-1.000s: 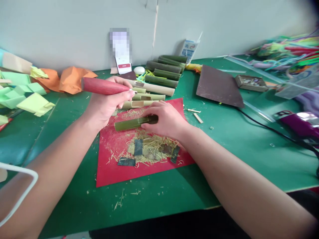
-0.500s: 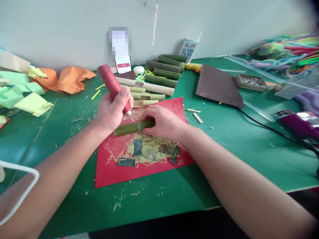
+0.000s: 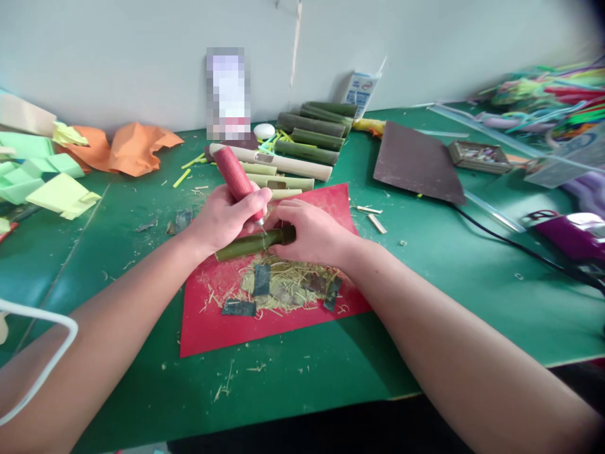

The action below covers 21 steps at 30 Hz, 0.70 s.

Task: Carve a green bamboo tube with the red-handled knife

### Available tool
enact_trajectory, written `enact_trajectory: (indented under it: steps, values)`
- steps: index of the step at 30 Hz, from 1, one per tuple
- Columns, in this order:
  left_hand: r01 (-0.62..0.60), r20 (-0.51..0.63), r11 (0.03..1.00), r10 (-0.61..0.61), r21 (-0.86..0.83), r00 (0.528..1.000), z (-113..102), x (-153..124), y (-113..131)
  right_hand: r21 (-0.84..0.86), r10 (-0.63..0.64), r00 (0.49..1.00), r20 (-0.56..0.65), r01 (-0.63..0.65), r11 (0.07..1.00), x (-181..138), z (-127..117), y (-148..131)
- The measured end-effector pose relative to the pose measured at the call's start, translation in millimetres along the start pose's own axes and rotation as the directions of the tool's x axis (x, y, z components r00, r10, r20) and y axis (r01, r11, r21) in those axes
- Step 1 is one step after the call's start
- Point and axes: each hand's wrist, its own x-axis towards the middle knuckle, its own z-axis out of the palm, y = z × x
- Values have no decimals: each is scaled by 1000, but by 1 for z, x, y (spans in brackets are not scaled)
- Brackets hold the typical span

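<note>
My left hand (image 3: 222, 217) is closed around a red-handled carving tool (image 3: 234, 175), whose metal tip touches a green bamboo piece (image 3: 241, 244). That bamboo piece lies across a red mat (image 3: 212, 321) on the green table. My right hand (image 3: 309, 230) presses down on the bamboo's right end, fingers curled over it. Shavings and dark bark strips (image 3: 283, 287) are heaped on the mat just in front of the bamboo.
Pale and green bamboo tubes (image 3: 307, 142) are stacked behind the mat. Orange paper (image 3: 130, 148) and light green paper (image 3: 47, 183) lie at the left. A brown sheet (image 3: 416, 164) sits to the right, with a black cable (image 3: 515, 246) and a purple tool (image 3: 571, 230) beyond.
My left hand has swung the red-handled tool from lying level above the mat down to a steep angle, bringing its tip onto the bamboo. The right hand has stayed on the bamboo.
</note>
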Motion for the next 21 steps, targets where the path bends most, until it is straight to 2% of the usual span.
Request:
enact_trajectory:
  steps: [4, 11, 16, 21]
  values:
    - [-45, -41, 999, 46, 10, 998, -1, 0, 5, 8, -32, 999, -2, 32, 999, -1, -2, 0]
    - [-44, -67, 999, 46, 27, 997, -4, 1, 3, 81, -2, 996, 89, -5, 997, -1, -15, -4]
    - [-33, -27, 999, 33, 2, 999, -5, 0, 4, 122, -11, 991, 135, -6, 993, -1, -20, -4]
    - [-8, 11, 1000, 8, -15, 1000, -6, -2, 9, 200, 69, 983, 173, -103, 974, -2, -20, -1]
